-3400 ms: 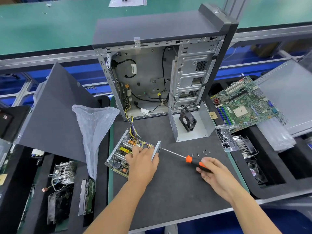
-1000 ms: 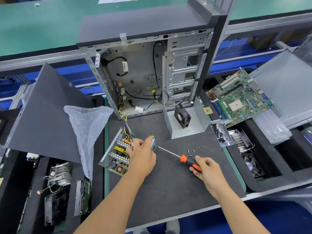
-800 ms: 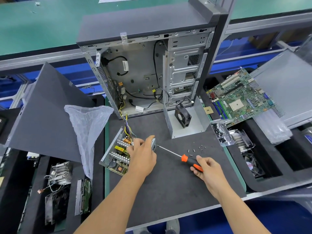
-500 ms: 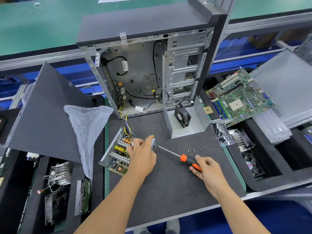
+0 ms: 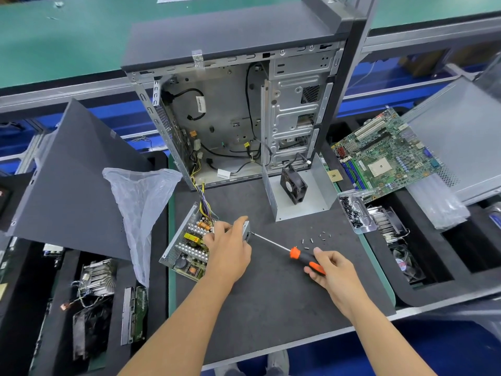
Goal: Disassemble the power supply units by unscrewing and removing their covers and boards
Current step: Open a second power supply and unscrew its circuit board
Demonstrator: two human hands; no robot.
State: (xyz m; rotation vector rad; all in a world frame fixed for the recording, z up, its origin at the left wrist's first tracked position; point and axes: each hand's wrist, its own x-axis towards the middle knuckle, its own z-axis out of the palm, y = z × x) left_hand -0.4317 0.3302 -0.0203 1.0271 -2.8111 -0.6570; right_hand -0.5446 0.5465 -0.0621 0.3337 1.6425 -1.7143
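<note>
An opened power supply unit (image 5: 187, 246) lies on the dark mat, its board with coils and heat sinks exposed; wires run from it into the computer case (image 5: 238, 118). My left hand (image 5: 227, 248) grips the unit's right side wall, thumb over the metal edge. My right hand (image 5: 329, 268) holds the orange-and-black handle of a screwdriver (image 5: 287, 251), whose tip meets the unit's right wall just beside my left thumb. The removed grey cover (image 5: 301, 194) with its black fan (image 5: 294, 183) stands behind.
Several loose screws (image 5: 315, 238) lie on the mat near the screwdriver shaft. A screw tray (image 5: 356, 210) and a motherboard (image 5: 385, 156) sit to the right, a plastic bag (image 5: 141, 202) and a dark side panel (image 5: 73, 180) to the left. Foam bins hold heat sinks and fans.
Since 3.4 s ago the view shifted slightly. Over the last second both hands and the screwdriver stay almost in place at the unit's right wall.
</note>
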